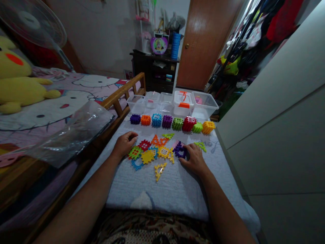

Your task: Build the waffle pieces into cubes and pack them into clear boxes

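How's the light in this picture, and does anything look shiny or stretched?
Head view: dim overall; head view: pale glare on the clear plastic bag; head view: soft shadow on the pale blue cloth beside the right hand; head view: the fan looks stretched near the edge, perhaps from a wide lens.

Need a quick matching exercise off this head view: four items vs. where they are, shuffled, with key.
Items
1. Right hand
2. Left hand
3. Yellow triangular piece
4. Clear plastic boxes

Places
A. Behind the row of coloured stacks
B. Apart from the other loose pieces, nearest the camera
C. With fingers on a dark purple piece
D. Beside the red piece and green piece

Pairs: 1-C, 2-D, 3-B, 4-A
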Demonstrator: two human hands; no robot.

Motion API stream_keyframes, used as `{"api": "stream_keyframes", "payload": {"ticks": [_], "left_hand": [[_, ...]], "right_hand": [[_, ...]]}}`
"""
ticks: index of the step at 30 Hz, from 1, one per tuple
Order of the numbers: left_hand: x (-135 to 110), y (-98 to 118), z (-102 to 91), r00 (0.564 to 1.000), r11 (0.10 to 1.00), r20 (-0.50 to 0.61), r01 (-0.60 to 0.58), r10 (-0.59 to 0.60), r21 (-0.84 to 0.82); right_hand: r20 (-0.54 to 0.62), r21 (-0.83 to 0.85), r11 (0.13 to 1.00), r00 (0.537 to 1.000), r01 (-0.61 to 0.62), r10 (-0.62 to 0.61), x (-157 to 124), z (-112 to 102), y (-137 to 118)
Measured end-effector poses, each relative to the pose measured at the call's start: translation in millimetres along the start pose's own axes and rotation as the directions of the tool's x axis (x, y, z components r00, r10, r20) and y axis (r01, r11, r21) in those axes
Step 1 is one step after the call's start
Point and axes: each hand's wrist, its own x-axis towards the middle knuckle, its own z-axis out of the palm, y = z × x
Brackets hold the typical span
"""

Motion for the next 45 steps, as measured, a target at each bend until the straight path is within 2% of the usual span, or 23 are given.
{"api": "stream_keyframes", "payload": {"ticks": [11, 14, 16, 19, 22, 24, 26, 29, 32, 41, 43, 45], "left_hand": [[2, -3, 0.3, 1.0, 1.0, 0.02, -0.002, 0.002, 0.012], [1, 12, -4.7, 0.998, 0.996, -0.014, -0.054, 0.055, 0.069], [-3, 34, -7.7, 0.984, 0.975, -0.051, -0.163, 0.172, 0.153], [-15, 75, -2.1, 0.922, 0.907, 0.071, -0.388, 0.382, 0.162], [-29, 112, 20.1, 0.78, 0.8, 0.288, -0.596, 0.555, 0.075], [-37, 129, 39.5, 0.709, 0.747, 0.384, -0.661, 0.591, 0.071], [-42, 139, 56.8, 0.676, 0.713, 0.448, -0.692, 0.585, 0.112], [-44, 146, 71.7, 0.675, 0.675, 0.5, -0.705, 0.542, 0.219], [-42, 148, 74.6, 0.678, 0.642, 0.545, -0.706, 0.492, 0.298], [-42, 155, 70.5, 0.653, 0.614, 0.539, -0.736, 0.533, 0.285], [-38, 153, 63.2, 0.663, 0.623, 0.517, -0.729, 0.541, 0.284], [-28, 146, 48.7, 0.71, 0.659, 0.461, -0.689, 0.532, 0.302]], "right_hand": [[0.016, 0.012, 1.0, 1.0, -0.008, 0.008, 0, -1, 2], [0.012, 0.008, 1.0, 1.0, -0.009, 0.008, 0, 1, 2], [-0.002, 0.011, 1.0, 1.0, -0.004, 0.004, 0, 1, 2], [-0.019, 0.015, 1.0, 1.0, -0.004, 0.004, 0, 1, 2], [-0.035, 0.025, 1.0, 0.999, 0.008, -0.007, 0, -1, 0], [-0.054, 0.04, 0.998, 0.998, 0.043, -0.041, 0, -2, -2], [-0.064, 0.059, 0.994, 0.994, 0.096, -0.092, -1, -3, -4], [-0.061, 0.089, 0.983, 0.986, 0.159, -0.154, -2, -3, -6], [-0.052, 0.116, 0.973, 0.98, 0.199, -0.194, -3, -3, -8], [-0.06, 0.156, 0.967, 0.979, 0.2, -0.192, -3, -5, -11], [-0.083, 0.185, 0.965, 0.981, 0.188, -0.175, -4, -3, -7], [-0.108, 0.2, 0.965, 0.983, 0.168, -0.149, -6, -1, -1]]}}
